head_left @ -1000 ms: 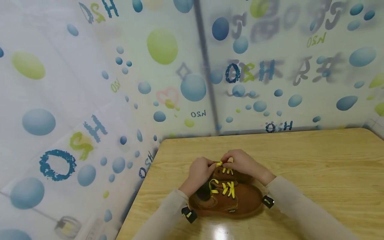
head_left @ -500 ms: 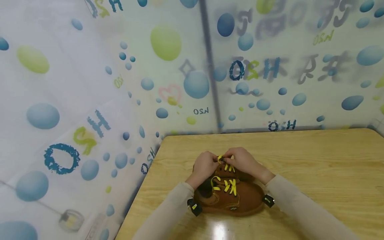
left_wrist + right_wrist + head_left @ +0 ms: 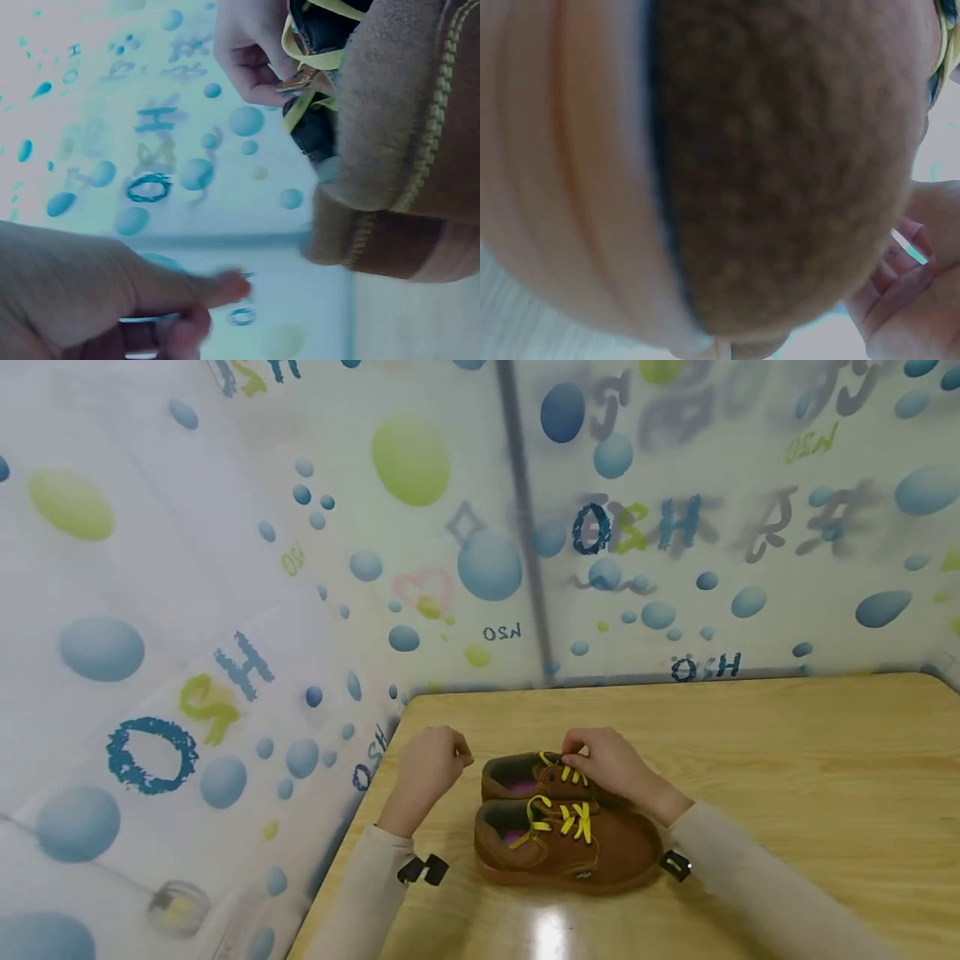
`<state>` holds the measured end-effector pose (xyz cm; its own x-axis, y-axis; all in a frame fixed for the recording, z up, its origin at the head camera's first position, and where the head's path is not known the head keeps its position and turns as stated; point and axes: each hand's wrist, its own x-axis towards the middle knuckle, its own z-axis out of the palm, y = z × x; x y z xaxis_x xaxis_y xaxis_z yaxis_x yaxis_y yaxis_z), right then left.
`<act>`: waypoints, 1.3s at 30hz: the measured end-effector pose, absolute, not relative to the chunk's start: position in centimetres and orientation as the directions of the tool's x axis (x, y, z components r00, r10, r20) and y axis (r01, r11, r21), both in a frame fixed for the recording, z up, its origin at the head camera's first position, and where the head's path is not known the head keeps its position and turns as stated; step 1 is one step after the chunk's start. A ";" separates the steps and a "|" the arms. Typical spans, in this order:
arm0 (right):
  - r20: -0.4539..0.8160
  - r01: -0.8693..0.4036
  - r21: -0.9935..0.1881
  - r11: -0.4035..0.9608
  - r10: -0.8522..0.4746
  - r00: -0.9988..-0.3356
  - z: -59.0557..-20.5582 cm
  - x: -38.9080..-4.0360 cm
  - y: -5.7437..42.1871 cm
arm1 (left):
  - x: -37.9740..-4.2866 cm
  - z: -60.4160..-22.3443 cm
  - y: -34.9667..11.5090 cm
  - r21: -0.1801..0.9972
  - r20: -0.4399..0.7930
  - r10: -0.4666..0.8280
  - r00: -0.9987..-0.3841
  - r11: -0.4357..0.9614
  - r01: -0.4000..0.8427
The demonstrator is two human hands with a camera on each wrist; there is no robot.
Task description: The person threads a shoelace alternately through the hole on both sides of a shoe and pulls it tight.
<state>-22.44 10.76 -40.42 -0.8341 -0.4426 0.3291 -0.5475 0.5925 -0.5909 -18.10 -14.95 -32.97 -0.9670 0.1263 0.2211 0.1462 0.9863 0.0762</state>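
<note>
Two brown shoes with yellow laces stand side by side on the table, toes to the right in the head view. My right hand (image 3: 609, 767) pinches the upper edge of the far shoe (image 3: 501, 768), at its lace holes. In the left wrist view, a brown leather flap (image 3: 300, 79) lies at its fingertips beside a loop of yellow shoelace (image 3: 319, 58). My left hand (image 3: 431, 768) is in the air left of the shoes. Its thumb and fingers are curled, with nothing visible between them. The near shoe (image 3: 622, 856) is untouched, and its toe fills much of the right wrist view.
The shoes stand on a wooden table (image 3: 787, 760). Behind and to the left hang pale sheets (image 3: 337, 568) printed with blue and green bubbles. A small black device (image 3: 423, 870) sits at the left cuff and another black device (image 3: 675, 865) at the right cuff.
My left hand has left the far shoe's lace and moved left, away from the shoe. My right hand stays at the lace holes. The shoe openings have come into sight.
</note>
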 end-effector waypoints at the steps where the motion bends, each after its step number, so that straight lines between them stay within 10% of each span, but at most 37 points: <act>1: 0.332 -0.545 -0.590 0.596 -0.437 -0.836 -40.3 -22.4 10.9 | -18.4 -33.1 -14.9 0.118 0.219 0.158 -0.963 0.975 0.187; 16: 0.334 -0.533 -0.643 0.550 -0.425 -0.842 -40.9 -22.5 10.9 | -20.1 -38.0 -8.9 0.584 0.204 0.418 -0.885 0.674 0.453; 28: 0.321 -0.513 -0.659 0.550 -0.411 -0.853 -41.0 -22.5 11.0 | -20.6 -37.7 -9.5 0.311 0.056 0.412 -0.909 0.858 0.408; 39: 0.320 -0.497 -0.656 0.568 -0.386 -0.865 -41.4 -22.1 10.7 | -20.0 -37.8 -10.3 0.336 0.186 0.368 -0.911 0.847 0.411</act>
